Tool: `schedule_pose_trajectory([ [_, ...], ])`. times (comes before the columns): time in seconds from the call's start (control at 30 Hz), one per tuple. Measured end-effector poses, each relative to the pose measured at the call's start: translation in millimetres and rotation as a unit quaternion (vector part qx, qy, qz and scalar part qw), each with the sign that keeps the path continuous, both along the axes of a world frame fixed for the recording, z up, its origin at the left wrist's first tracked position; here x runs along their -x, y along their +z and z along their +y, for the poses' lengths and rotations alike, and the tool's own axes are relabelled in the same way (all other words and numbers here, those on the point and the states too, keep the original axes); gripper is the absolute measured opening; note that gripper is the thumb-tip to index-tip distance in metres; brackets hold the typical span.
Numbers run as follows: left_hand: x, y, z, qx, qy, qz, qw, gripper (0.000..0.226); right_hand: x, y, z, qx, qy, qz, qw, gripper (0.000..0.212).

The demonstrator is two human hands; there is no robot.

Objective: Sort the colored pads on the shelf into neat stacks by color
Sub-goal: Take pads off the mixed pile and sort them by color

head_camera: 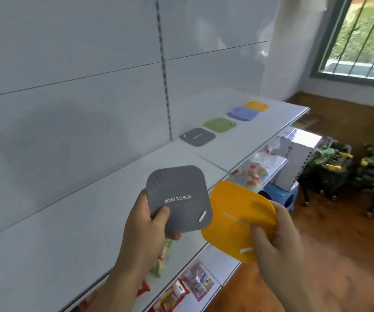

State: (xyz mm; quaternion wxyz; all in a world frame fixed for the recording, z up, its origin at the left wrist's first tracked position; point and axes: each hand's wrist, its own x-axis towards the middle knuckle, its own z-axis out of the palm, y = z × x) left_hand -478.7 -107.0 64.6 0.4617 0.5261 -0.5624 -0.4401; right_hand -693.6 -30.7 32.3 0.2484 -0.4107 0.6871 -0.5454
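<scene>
A person's left hand (pixel 146 219) pinches a grey pad (pixel 179 199) and the right hand (pixel 276 239) pinches an orange pad (pixel 233 219), both held above the front edge of the white shelf (pixel 69 233). Farther along that shelf, grey (pixel 197 136), green (pixel 220 124), blue (pixel 243 113) and orange (pixel 256 106) stacks lie in a row, apparently awaiting these two.

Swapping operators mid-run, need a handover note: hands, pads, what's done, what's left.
Left hand grips a grey pad; right hand grips an orange pad, both held above the shelf.
Done: four piles at the shelf's far end, in a row: grey, green, blue, orange.
Left: put both held pads on their matching piles.
</scene>
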Motion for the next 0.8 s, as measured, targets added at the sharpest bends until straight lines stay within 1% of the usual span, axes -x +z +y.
schedule_pose_trajectory([
  [0.1, 40, -4, -34, -0.011, -0.006, 0.014, 1.000, 0.039, 43, -13, -18, -0.007, -0.048, 0.007, 0.999, 0.034],
  [0.2, 78, -13, -74, -0.017, 0.010, 0.000, 1.000, 0.037, 77, -25, -39, -0.013, -0.083, 0.018, 0.996, 0.034],
  [0.3, 115, -24, -122, -0.041, 0.042, 0.053, 0.997, 0.036, 108, -33, -72, -0.015, -0.087, 0.026, 0.996, 0.029],
  [0.37, 136, -31, -154, -0.050, 0.056, 0.074, 0.994, 0.036, 126, -33, -98, -0.024, -0.074, 0.034, 0.996, 0.022],
  [0.47, 158, -37, -197, -0.063, 0.073, 0.076, 0.992, 0.038, 150, -22, -141, -0.026, -0.045, 0.054, 0.997, 0.015],
  [0.6, 172, -43, -250, -0.072, 0.122, 0.057, 0.988, 0.037, 175, -10, -204, -0.002, -0.011, 0.059, 0.998, 0.014],
  [0.67, 173, -49, -274, -0.090, 0.158, 0.038, 0.983, 0.040, 182, -10, -230, -0.008, 0.015, 0.051, 0.999, 0.014],
  [0.8, 179, -61, -314, -0.117, 0.209, 0.035, 0.970, 0.041, 201, -17, -279, -0.023, 0.087, 0.044, 0.995, 0.015],
])
